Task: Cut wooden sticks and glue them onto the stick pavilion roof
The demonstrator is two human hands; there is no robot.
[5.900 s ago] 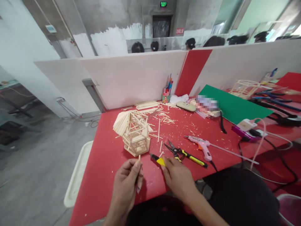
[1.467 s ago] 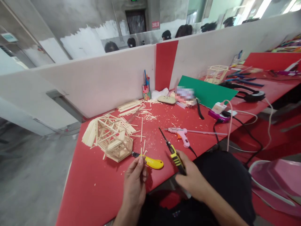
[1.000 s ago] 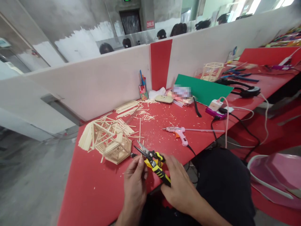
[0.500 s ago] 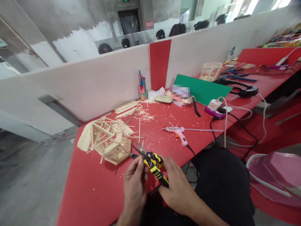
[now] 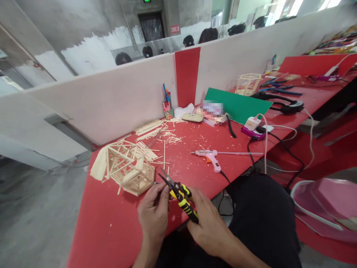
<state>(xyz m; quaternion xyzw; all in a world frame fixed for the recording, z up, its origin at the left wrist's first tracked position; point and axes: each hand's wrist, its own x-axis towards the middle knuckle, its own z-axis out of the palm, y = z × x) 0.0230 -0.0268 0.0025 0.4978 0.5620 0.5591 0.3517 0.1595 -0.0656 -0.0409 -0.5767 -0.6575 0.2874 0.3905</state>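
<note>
Wrapped round the handles of black-and-yellow cutting pliers [image 5: 182, 201] is my right hand [image 5: 208, 219]; the blades point up and left, slightly apart. My left hand [image 5: 154, 208] is closed in a pinch beside the blades, and what sits between its fingertips is too small to make out. Just beyond my left hand, a model built of thin wooden sticks [image 5: 138, 176] lies on the red table [image 5: 100, 230]. Loose wooden sticks [image 5: 146, 150] are spread behind the model. A pink glue gun [image 5: 210, 158] rests to the right, with a glue stick in its back end.
A green board [image 5: 237, 106] leans near a purple power strip [image 5: 252, 133] with cables. A pen cup [image 5: 167, 109] and a pale case [image 5: 192, 117] stand by the white partition [image 5: 134, 85]. On the right is a pink plastic seat [image 5: 329, 204]. Heads of people show beyond the partition.
My left hand has shifted slightly left and turned a little. The pliers stay in my right hand, almost in place. The view has moved slightly.
</note>
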